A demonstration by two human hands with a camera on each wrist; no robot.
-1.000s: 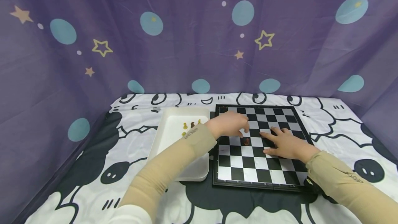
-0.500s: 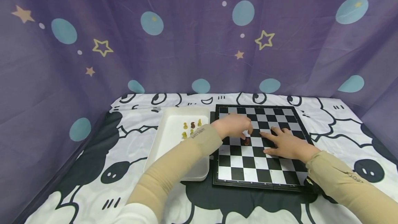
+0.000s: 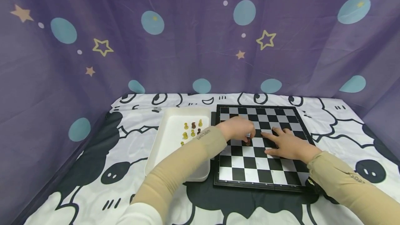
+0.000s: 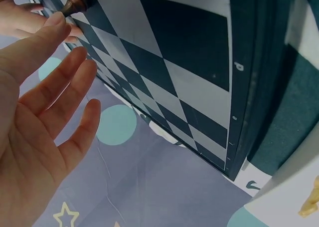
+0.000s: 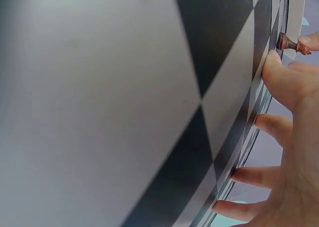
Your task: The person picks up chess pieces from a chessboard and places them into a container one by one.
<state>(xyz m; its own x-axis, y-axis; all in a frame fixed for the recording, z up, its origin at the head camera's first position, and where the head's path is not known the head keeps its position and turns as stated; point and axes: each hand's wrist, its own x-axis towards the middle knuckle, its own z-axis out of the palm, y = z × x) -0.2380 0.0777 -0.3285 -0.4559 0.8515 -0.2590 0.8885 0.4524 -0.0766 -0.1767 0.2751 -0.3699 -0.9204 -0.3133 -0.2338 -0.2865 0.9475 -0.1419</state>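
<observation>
A black-and-white chessboard [image 3: 250, 162] lies flat on the patterned cloth. On one of its left-side squares stands a dark brown chess piece [image 3: 248, 142], its base on the board in both wrist views. My left hand [image 3: 238, 128] reaches over the board from the left and pinches the piece's top [image 4: 75, 2] between thumb and fingers; its other fingers stay loosely extended. The index finger is mostly hidden. Just right of it, my right hand [image 3: 288, 144] rests on the board with fingers spread, holding nothing. Its thumb lies near the piece's base [image 5: 283, 41].
To the left of the board stands a white tray [image 3: 156, 145] with several yellow and brown chess pieces [image 3: 192, 133], partly behind my left forearm. A purple curtain [image 3: 200, 44] hangs behind the cloth-covered table.
My left hand has moved slightly right and down, its fingertips coming onto the brown chess piece. More pieces in the tray have come into sight. My right hand has stayed still.
</observation>
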